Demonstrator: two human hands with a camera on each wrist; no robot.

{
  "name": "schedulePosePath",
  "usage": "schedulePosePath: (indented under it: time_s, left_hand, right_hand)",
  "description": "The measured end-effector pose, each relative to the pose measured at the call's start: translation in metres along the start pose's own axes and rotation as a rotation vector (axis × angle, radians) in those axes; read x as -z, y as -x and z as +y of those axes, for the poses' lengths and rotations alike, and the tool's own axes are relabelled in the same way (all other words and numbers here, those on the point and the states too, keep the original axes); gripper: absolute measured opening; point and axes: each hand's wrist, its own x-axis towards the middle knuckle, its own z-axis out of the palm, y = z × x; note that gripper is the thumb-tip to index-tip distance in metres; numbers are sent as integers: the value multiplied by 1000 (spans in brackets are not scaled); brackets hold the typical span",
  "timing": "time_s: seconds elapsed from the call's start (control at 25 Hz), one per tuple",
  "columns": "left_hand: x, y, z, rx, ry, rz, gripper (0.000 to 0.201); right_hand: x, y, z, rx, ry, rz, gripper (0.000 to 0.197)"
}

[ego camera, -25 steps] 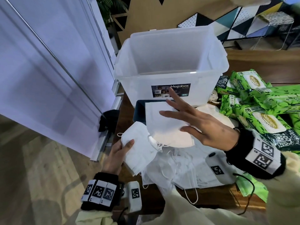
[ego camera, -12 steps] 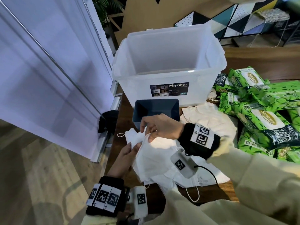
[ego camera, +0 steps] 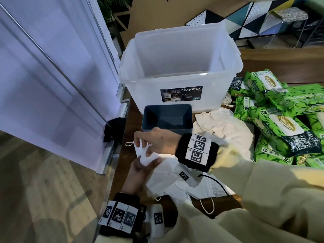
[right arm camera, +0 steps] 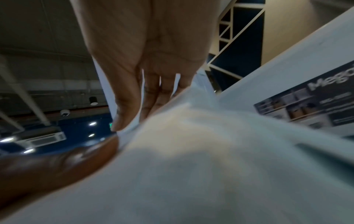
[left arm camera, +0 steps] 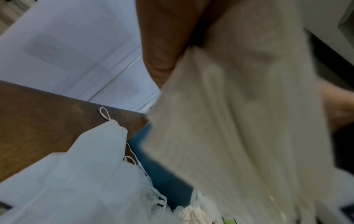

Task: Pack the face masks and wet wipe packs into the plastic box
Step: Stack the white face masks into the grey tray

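Note:
Both hands hold a small stack of white face masks (ego camera: 149, 157) just in front of the blue bin. My left hand (ego camera: 140, 170) grips it from below, thumb on top. My right hand (ego camera: 154, 142) reaches across and pinches its upper edge and ear loops. In the right wrist view my fingers (right arm camera: 151, 84) curl onto the mask (right arm camera: 210, 166). More masks (ego camera: 177, 183) lie piled on the table under my right wrist. The clear plastic box (ego camera: 149, 95) stands open behind, nothing visible inside. Green wet wipe packs (ego camera: 280, 123) are heaped at the right.
A small dark blue bin (ego camera: 166, 118) sits between the hands and the clear box. Cream cloth bags (ego camera: 224, 127) lie beside it. A white panel (ego camera: 52, 76) runs close along the table's left edge, with a black object (ego camera: 114, 128) at its foot.
My right hand, open over the pile a second ago, has crossed left and closed on the masks in my left hand. The stack has been drawn slightly up and together.

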Motion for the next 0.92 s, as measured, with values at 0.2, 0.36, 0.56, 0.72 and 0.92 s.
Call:
schedulePosePath:
  time_s: [0.2, 0.36, 0.56, 0.72, 0.92]
  left_hand:
    - [9, -3, -3, -8, 99, 233, 21]
    - [19, -9, -11, 25, 166, 393, 44]
    - [9, -12, -11, 21, 225, 420, 28]
    - [-1, -7, -10, -10, 214, 401, 16]
    - [7, -3, -19, -21, 180, 426, 16]
  right_hand:
    - [12, 39, 41, -3, -98, 523, 45]
    - [-25, 89, 83, -355, -622, 233, 28]
    - [-80, 77, 65, -345, -1012, -266, 72]
    - [-76, 49, 54, -273, -1693, 82, 76]
    - [-81, 42, 51, -456, -1640, 429, 28]
